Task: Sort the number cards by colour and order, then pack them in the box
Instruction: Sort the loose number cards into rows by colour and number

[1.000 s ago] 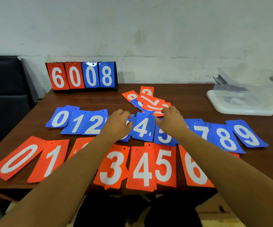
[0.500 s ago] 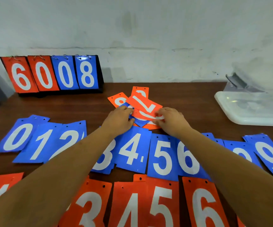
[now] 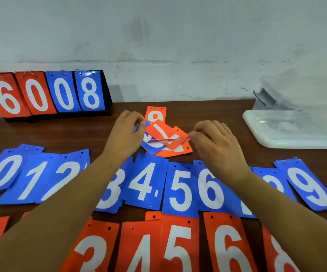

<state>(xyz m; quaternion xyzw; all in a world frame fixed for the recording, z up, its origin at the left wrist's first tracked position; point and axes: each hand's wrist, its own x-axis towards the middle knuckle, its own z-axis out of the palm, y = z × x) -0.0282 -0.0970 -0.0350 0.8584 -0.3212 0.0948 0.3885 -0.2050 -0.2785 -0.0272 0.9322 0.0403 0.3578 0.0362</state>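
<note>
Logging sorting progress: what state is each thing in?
Unsorted pile: jumbled, overlapping.
Blue row: flat, in order.
Orange row: flat, nearest.
Left hand: pinching a pile card.
Right hand: lifting a card's edge.
Scoreboard: upright, reads 6008.
Clear box: on its lid.

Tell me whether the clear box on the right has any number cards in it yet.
Seemingly none yet. Through the clear box's walls no red or blue shows. Its white lid lies underneath it. The box's far right side is out of frame.

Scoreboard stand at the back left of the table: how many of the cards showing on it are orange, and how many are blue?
Orange cards: 2
Blue cards: 2
Total: 4
</note>
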